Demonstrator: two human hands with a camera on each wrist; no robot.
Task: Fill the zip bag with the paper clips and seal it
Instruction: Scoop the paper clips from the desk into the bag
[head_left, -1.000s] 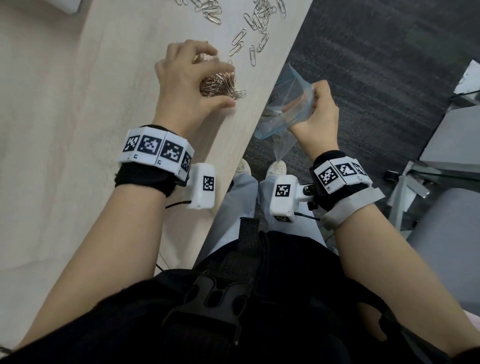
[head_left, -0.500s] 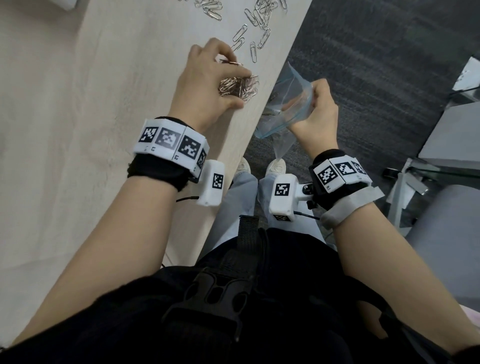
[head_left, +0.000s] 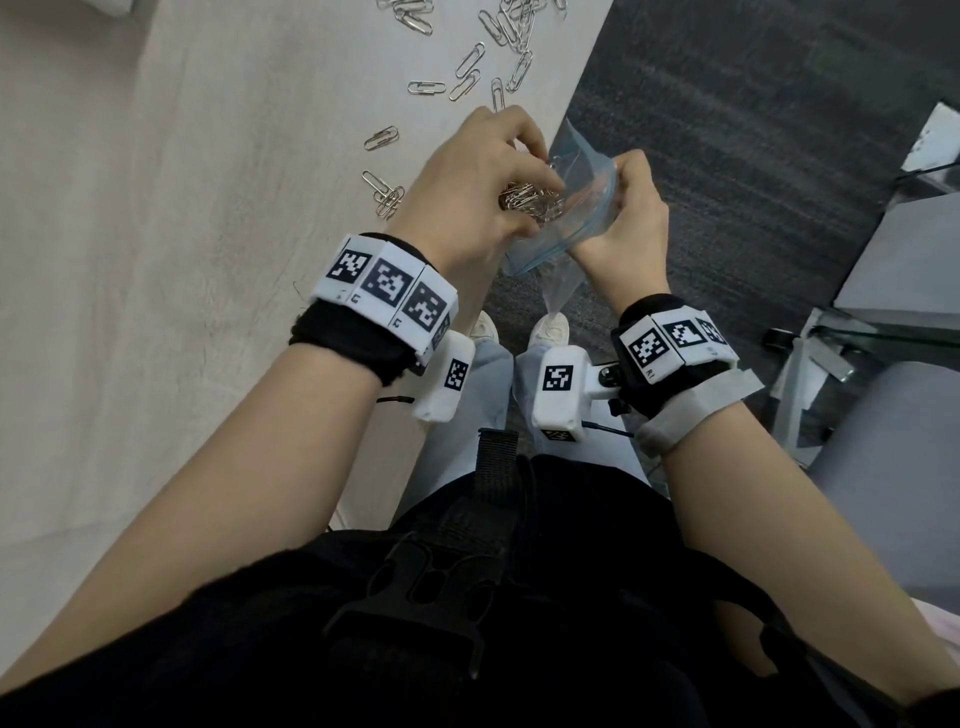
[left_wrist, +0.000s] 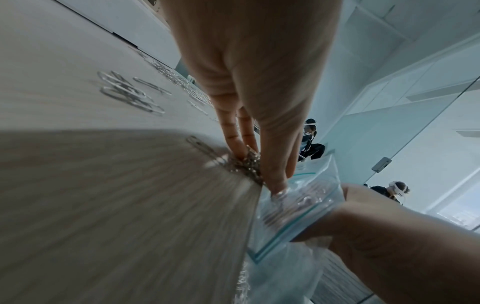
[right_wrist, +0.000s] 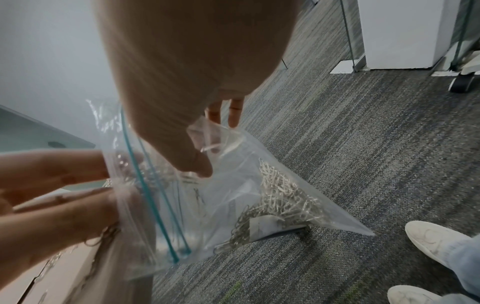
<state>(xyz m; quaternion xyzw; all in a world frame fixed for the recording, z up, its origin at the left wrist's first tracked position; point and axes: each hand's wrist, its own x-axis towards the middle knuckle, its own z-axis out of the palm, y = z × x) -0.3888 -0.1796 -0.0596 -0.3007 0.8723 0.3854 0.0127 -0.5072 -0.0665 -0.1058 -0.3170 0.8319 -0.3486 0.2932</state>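
At the table's edge my left hand (head_left: 488, 176) cups a bunch of silver paper clips (head_left: 530, 200), fingers and thumb curled round them, right at the mouth of the clear zip bag (head_left: 587, 202). My right hand (head_left: 631, 223) pinches the bag's far lip and holds it open just off and below the edge. In the left wrist view the fingers (left_wrist: 233, 135) press the clips (left_wrist: 246, 166) against the tabletop, with the thumb at the bag (left_wrist: 298, 207) mouth. In the right wrist view the bag (right_wrist: 228, 185) hangs with a heap of clips (right_wrist: 280, 197) in its bottom corner.
More loose paper clips (head_left: 470, 67) lie scattered on the pale wooden table (head_left: 156, 260), a few (head_left: 387, 189) close to my left hand. Dark carpet (head_left: 727, 156) and my shoes lie below the bag. A glass-topped stand (head_left: 909, 322) is to the right.
My left hand dragged the bunch of clips right across the table to its edge, reaching the bag's mouth. The right hand brought the open bag closer to the edge.
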